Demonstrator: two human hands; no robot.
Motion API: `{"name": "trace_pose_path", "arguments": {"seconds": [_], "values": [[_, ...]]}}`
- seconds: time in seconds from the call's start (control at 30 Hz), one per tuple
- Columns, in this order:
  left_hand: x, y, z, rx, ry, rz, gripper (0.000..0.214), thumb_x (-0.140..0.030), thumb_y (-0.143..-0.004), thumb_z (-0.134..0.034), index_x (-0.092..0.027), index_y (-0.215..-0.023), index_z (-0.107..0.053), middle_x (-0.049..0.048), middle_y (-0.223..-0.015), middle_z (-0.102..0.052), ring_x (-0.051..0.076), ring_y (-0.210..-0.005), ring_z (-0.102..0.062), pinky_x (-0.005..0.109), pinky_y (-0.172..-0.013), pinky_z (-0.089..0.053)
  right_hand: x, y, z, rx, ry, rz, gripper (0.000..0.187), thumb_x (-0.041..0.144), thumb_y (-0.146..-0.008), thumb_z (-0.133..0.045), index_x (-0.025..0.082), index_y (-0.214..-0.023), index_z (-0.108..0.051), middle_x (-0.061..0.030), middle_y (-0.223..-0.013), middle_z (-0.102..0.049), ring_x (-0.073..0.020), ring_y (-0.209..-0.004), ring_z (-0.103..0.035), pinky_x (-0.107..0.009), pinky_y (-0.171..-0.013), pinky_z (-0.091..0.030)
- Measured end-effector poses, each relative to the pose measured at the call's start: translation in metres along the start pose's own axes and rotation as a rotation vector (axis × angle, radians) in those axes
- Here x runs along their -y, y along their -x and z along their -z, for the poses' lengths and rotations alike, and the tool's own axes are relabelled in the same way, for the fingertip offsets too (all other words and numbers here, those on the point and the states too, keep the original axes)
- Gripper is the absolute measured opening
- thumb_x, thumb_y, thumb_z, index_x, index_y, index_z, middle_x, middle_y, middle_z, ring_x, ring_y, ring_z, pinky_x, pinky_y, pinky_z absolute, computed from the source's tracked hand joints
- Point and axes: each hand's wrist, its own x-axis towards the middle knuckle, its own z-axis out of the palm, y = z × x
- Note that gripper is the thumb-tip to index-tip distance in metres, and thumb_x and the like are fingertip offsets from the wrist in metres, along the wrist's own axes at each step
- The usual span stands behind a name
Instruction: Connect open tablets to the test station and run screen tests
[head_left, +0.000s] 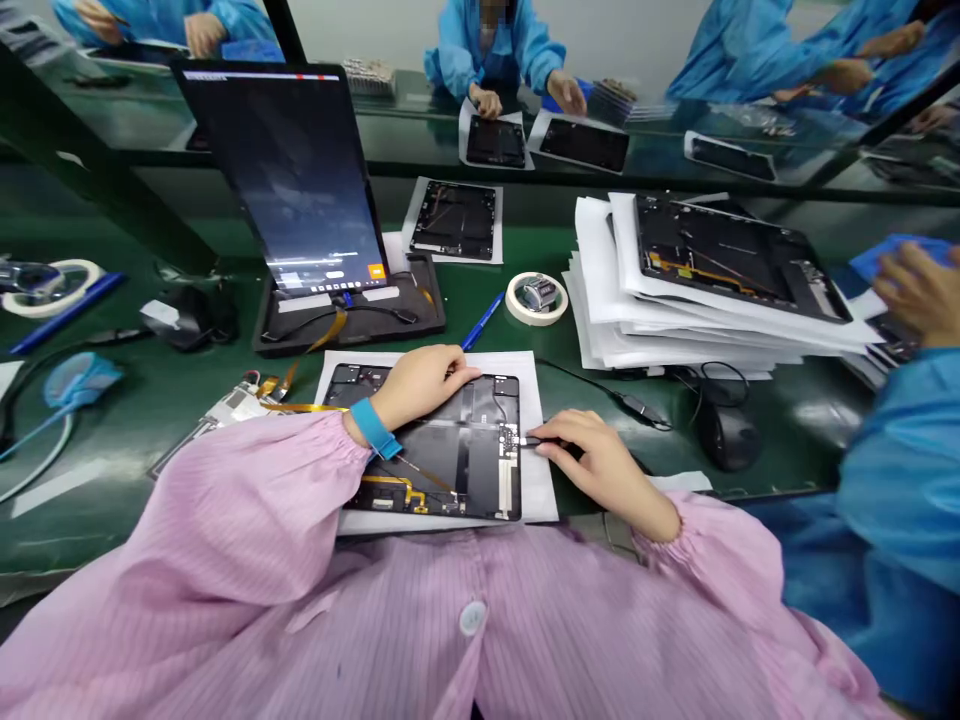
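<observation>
An opened black tablet housing [484, 400] lies on white paper in front of me, its inside facing up, with orange flex cables and a small circuit board near the right edge. My left hand [424, 385], with a blue wrist strap [375, 428], rests across its far edge, thumb over the rim and other fingers curled and partly hidden. At the right edge, my right hand [592, 455] pinches a dark cable plug [531, 441] between thumb and fingers; its tip meets the port by the board. A lit tablet screen [300, 190] stands upright in a black holder [431, 318].
Right of centre rises a stack of white sheets and tablet housings [739, 260], with a mouse [726, 430] before it. A tape roll [536, 298], blue pen [484, 320] and another housing [455, 220] lie behind. A co-worker's hand [919, 295] is at far right.
</observation>
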Motion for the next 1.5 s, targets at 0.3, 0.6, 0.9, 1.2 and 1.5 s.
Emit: {"name": "trace_pose_path", "arguments": {"seconds": [0.3, 0.6, 0.9, 1.2, 1.5], "values": [[0.0, 0.0, -0.002, -0.014, -0.026, 0.014, 0.033, -0.045, -0.091, -0.05, -0.018, -0.074, -0.059, 0.0033, -0.078, -0.066, 0.019, -0.07, -0.057, 0.028, -0.058, -0.032, 0.001, -0.003, -0.009, -0.042, -0.015, 0.064, 0.01, 0.02, -0.091, -0.058, 0.02, -0.098, -0.065, -0.0012, -0.088, -0.067, -0.0166, -0.082, -0.058, -0.034, -0.079, -0.036], [-0.004, -0.008, -0.001, -0.009, 0.014, 0.12, 0.036, -0.049, -0.091, -0.048, -0.018, -0.078, -0.061, 0.0035, -0.075, -0.066, 0.02, -0.07, -0.059, 0.028, -0.059, -0.034, 0.0, -0.009, 0.005, -0.072, 0.128, 0.063, 0.013, 0.019, -0.094, -0.05, 0.018, -0.099, -0.062, -0.004, -0.09, -0.064, -0.0188, -0.086, -0.058, -0.034, -0.08, -0.043], [-0.006, -0.003, -0.008, -0.112, -0.017, 0.073, 0.037, -0.049, -0.091, -0.049, -0.02, -0.077, -0.066, 0.0022, -0.08, -0.07, 0.019, -0.075, -0.062, 0.028, -0.062, -0.038, -0.005, -0.004, -0.016, -0.086, 0.52, 0.221, 0.022, 0.016, -0.095, -0.035, 0.013, -0.104, -0.055, -0.0109, -0.091, -0.06, -0.0257, -0.084, -0.058, -0.04, -0.073, -0.049], [0.0, -0.003, -0.01, -0.118, -0.047, 0.02, 0.034, -0.044, -0.093, -0.046, -0.02, -0.079, -0.065, 0.0037, -0.082, -0.07, 0.021, -0.078, -0.062, 0.029, -0.065, -0.039, -0.023, -0.012, -0.007, 0.037, 0.309, 0.108, 0.029, 0.029, -0.097, -0.042, 0.018, -0.123, -0.049, -0.0088, -0.101, -0.064, -0.0231, -0.086, -0.064, -0.038, -0.073, -0.054], [-0.001, -0.002, -0.009, -0.066, -0.042, 0.033, 0.037, -0.045, -0.093, -0.044, -0.019, -0.075, -0.063, 0.004, -0.077, -0.067, 0.022, -0.073, -0.059, 0.029, -0.059, -0.033, -0.02, 0.0, 0.004, -0.16, 0.313, 0.255, 0.02, 0.016, -0.097, -0.044, 0.018, -0.103, -0.064, -0.005, -0.093, -0.067, -0.0185, -0.087, -0.06, -0.032, -0.08, -0.048]]}}
